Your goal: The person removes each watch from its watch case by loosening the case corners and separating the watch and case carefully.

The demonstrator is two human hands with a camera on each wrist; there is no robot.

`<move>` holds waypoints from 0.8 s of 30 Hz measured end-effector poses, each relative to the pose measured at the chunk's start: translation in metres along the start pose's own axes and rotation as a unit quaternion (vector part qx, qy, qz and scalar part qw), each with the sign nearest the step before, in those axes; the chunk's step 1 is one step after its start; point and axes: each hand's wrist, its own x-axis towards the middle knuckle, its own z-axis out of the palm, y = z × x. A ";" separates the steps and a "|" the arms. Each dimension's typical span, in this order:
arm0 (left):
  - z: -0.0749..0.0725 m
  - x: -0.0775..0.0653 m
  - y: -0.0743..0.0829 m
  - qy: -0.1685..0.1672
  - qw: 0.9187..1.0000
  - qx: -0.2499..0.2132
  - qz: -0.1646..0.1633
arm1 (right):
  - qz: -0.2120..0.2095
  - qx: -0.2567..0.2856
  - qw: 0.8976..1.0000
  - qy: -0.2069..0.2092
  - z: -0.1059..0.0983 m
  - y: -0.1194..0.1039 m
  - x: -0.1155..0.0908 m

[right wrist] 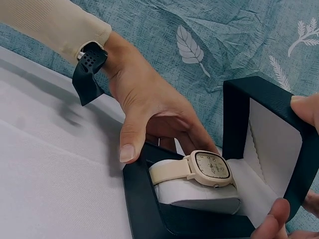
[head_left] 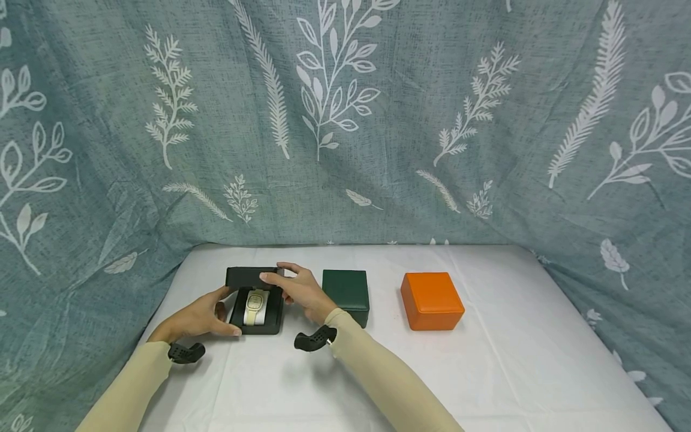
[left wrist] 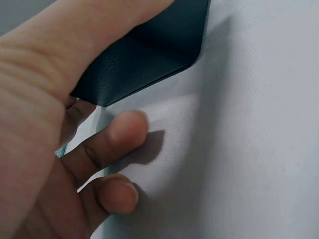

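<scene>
A black watch box point(head_left: 275, 323) stands on the table's left side with its lid point(head_left: 244, 276) raised. Inside it, a cream watch point(right wrist: 212, 168) with a squarish face is wrapped round a white cushion point(right wrist: 199, 199). My left hand point(head_left: 195, 316) grips the box's left side, thumb at the near corner and fingers farther back. In the left wrist view, two fingers of that hand stand apart from the box. My right hand point(head_left: 306, 293) holds the lid by its right end, and its thumb and fingertips show at the edge of the right wrist view.
A dark green box point(head_left: 345, 288) sits just right of the right hand, close to the forearm. Farther right is an orange box point(head_left: 432, 300). Both are closed. A white cloth point(head_left: 513, 372) covers the table, and a patterned green curtain point(head_left: 378, 192) hangs behind it.
</scene>
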 end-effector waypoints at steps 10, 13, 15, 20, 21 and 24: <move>0.001 -0.002 0.001 0.007 1.000 0.009 0.000 | 0.003 0.001 1.000 0.019 0.001 -0.001 0.003; 0.001 -0.003 0.003 0.008 1.000 0.008 -0.003 | 0.001 0.004 1.000 0.016 0.000 -0.001 0.004; 0.000 -0.003 0.004 0.008 1.000 0.002 -0.006 | -0.001 0.003 1.000 0.015 0.000 -0.002 0.005; 0.000 -0.004 0.005 0.006 1.000 -0.011 -0.008 | 0.003 -0.002 1.000 0.016 0.001 -0.001 0.007; 0.000 -0.004 0.004 0.004 1.000 -0.011 -0.009 | 0.005 -0.002 1.000 0.014 0.001 -0.001 0.008; 0.000 -0.003 0.003 0.000 1.000 -0.007 -0.011 | 0.011 0.000 1.000 0.005 -0.001 -0.002 0.009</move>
